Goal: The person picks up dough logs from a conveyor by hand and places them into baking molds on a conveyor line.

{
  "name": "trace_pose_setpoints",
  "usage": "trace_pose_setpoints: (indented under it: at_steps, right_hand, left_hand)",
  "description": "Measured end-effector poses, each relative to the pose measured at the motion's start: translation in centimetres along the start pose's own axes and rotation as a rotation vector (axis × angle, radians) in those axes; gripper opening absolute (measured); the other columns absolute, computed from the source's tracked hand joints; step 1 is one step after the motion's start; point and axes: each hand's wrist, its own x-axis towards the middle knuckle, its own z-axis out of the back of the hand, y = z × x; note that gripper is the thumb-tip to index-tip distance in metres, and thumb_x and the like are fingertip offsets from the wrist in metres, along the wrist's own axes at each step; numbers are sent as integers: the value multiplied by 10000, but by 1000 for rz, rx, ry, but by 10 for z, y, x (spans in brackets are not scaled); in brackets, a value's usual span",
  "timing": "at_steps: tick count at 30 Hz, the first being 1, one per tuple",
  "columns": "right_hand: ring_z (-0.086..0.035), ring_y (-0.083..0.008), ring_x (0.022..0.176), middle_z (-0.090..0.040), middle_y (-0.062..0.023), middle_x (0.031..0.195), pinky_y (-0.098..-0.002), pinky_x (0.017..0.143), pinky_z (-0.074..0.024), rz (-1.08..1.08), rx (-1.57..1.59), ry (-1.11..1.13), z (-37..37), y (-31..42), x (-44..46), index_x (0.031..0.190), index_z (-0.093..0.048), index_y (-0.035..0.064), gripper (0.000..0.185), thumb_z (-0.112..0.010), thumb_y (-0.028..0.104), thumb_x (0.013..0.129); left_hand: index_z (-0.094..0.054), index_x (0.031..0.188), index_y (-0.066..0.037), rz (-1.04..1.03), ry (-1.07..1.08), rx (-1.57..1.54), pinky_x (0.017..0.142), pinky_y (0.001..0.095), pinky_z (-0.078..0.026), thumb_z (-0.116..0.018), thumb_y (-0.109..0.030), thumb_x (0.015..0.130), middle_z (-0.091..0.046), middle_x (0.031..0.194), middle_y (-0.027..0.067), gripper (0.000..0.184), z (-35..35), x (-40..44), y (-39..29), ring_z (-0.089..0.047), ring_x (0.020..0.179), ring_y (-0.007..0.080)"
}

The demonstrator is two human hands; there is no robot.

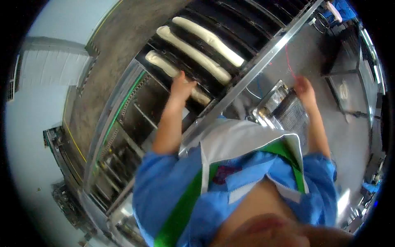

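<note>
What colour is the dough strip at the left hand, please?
The dough strip is pale cream, as the head view shows.

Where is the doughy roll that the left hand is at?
In the head view, the doughy roll lies upper left of centre on the dark rack, partly hidden by the left hand, beside the middle roll.

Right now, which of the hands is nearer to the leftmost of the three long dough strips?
Left. The left hand is at that dough strip, covering part of it; the right hand is away, beyond the metal rail.
</note>
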Motion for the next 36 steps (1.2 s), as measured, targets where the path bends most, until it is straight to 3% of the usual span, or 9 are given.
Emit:
trace_pose_setpoints:
  at_steps: [5,8,11,18,26,29,32,33,36]
  right_hand:
    - [-452,-366,1087,-479,-192,1184,-416,919,-374,-283,-700,-63,100,-180,-136,1203,-440,66,567,-645,154,682]
    - [-458,-381,1078,-485,-228,1158,-435,920,-371,-395,-808,-183,132,-238,-229,1222,-394,24,620,-603,84,642]
    - [-465,-384,1070,-486,-239,1147,-435,925,-369,-699,-777,20,144,-237,-260,1233,-381,24,635,-564,29,625]
    - [-392,-363,1144,-460,-188,1189,-421,962,-334,-488,-830,-58,157,-233,-259,1191,-434,63,534,-485,-5,664]
    - [-465,-323,1076,-473,-162,1174,-442,846,-433,-444,-1105,72,199,-262,-247,1130,-470,28,388,-506,122,755]
    - [-556,-284,920,-568,-130,1016,-405,776,-456,-545,-993,210,217,-286,-221,1087,-520,11,366,-556,162,755]
    - [-524,-167,845,-565,-60,961,-307,746,-437,-539,145,45,252,-353,-199,1138,-496,-9,423,-471,317,869]
    - [-509,-148,832,-558,-72,958,-278,742,-426,-679,682,81,253,-307,-184,1145,-494,-1,409,-448,307,881]
    - [-536,-160,857,-542,-88,1034,-270,751,-435,-413,740,74,199,-107,-97,1089,-499,-4,402,-412,337,894]
  left_hand:
    - [-454,1225,-29,-115,-268,613,952,371,-345,-550,-246,791,-482,1211,173,496,28,-24,-81,-451,1111,347]
    - [-478,1166,14,-320,-464,346,888,389,-382,-563,-158,760,-487,1175,224,449,27,36,-71,-462,1095,331]
    - [-309,1303,-11,134,-310,-377,904,373,-383,-499,-76,760,-418,1255,222,579,6,78,-68,-443,1113,355]
    - [-240,1367,-126,115,-360,-59,876,341,-399,-457,42,779,-439,1262,175,649,-7,21,-77,-468,1102,281]
    - [-188,1387,-133,213,-305,-225,979,379,-274,-569,-196,842,-312,1375,143,668,-23,-14,-59,-333,1236,256]
    - [-159,1393,-139,271,-304,-309,998,415,-231,-580,-248,836,-270,1399,130,707,-13,-26,-76,-289,1262,270]
    - [-157,1392,-128,359,-234,-367,1004,543,-113,-594,-351,811,-212,1425,116,761,1,-27,-67,-187,1302,310]
    - [-157,1392,-128,354,-228,-367,1004,543,-113,-594,-351,811,-212,1425,116,761,3,-30,-67,-187,1302,310]
    - [-178,1388,-114,349,-212,-435,1003,559,-80,-608,-388,786,-209,1430,92,788,10,-42,-64,-157,1316,285]
